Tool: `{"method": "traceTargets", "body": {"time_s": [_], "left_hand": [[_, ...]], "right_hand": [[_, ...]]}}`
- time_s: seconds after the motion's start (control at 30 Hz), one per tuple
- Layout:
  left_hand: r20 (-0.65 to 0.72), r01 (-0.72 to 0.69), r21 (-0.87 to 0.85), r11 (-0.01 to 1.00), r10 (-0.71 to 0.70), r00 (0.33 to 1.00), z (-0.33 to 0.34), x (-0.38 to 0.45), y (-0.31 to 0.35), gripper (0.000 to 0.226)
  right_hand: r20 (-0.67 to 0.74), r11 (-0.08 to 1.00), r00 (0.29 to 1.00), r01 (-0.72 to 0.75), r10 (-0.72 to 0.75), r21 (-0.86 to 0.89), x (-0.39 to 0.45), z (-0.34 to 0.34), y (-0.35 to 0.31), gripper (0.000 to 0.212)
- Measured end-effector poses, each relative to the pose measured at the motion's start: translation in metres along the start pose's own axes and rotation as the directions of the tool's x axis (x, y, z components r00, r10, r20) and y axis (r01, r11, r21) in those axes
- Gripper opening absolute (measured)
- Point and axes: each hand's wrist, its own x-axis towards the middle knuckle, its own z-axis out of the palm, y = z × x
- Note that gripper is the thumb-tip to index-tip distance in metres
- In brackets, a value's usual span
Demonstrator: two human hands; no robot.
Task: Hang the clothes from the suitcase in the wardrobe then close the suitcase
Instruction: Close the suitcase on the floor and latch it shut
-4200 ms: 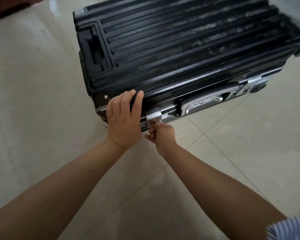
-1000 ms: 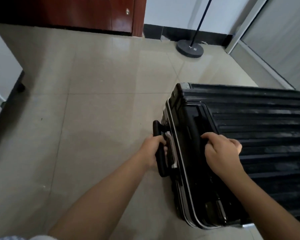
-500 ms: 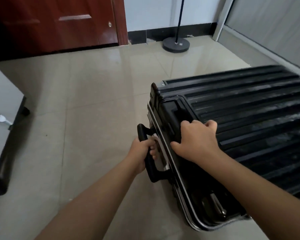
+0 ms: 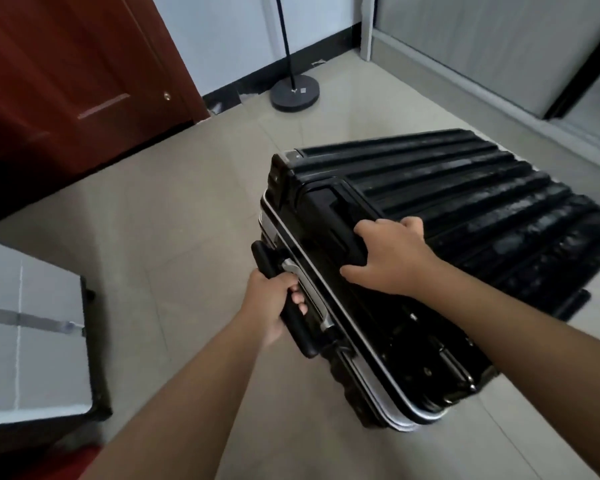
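Observation:
A black ribbed hard-shell suitcase with a silver frame is closed and tilted, its near end raised off the tiled floor. My left hand grips the black carry handle on the suitcase's near end. My right hand rests on the upper edge of the shell, fingers curled over the recess of the pull handle. No clothes show in view.
A dark red door stands at the back left. A floor lamp base with a black pole sits by the wall. A grey sliding panel is at the back right. A grey-topped, black-edged piece of furniture is at the left.
Earlier both hands worked a silver latch on the flat suitcase. Since then my left hand took the end handle, and the near end has risen, tilting the case more.

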Motion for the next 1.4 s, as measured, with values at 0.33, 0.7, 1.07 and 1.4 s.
{"method": "traceTargets", "body": {"time_s": [0.33,0.7,1.07,1.4], "left_hand": [[0.071,-0.003,0.236,0.972,-0.014,0.997,0.119,-0.120,0.101,0.021],[0.340,-0.360,0.845,0.395,0.121,0.933,0.329,-0.228,0.104,0.033],[0.763,-0.566,0.606,-0.559,0.206,0.613,0.447,-0.312,0.031,0.045],[0.680,-0.757,0.545,-0.359,-0.339,0.650,0.463,-0.327,-0.058,0.075]], "right_hand": [[0.078,0.924,0.981,-0.195,0.180,0.328,-0.072,-0.149,0.070,0.058],[0.206,0.311,0.739,-0.496,0.642,0.811,-0.238,-0.216,0.214,0.049],[0.413,-0.323,0.446,-0.265,0.794,0.908,-0.378,-0.216,0.289,0.056],[0.399,-0.386,0.058,-0.164,0.915,0.908,-0.478,-0.173,0.272,0.049]]}}
